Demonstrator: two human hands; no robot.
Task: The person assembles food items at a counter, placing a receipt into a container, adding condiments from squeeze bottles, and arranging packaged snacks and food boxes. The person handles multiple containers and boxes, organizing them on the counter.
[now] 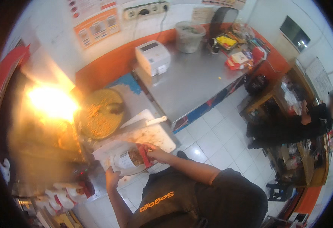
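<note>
In front of my body I hold an open white-and-red paper food package point(131, 168) over the counter. Brown food point(135, 156) shows inside it, and a white printed label point(125, 160) lies beside the food. My left hand point(113, 174) grips the near left corner. Its red right-hand edge is held by my right hand point(154, 153). Beneath and beyond the package lies a white cutting board point(158, 136) stained with brown crumbs. A knife with a white handle point(156, 120) rests across the board's far side.
A round pan of chopped food point(102, 114) stands beyond the board, beside a glaring lamp point(52, 102). The steel table point(189, 82) bears a label printer point(152, 57) and a grey bucket point(190, 37). White bottles point(66, 196) stand lower left. Another person point(292, 125) is at right.
</note>
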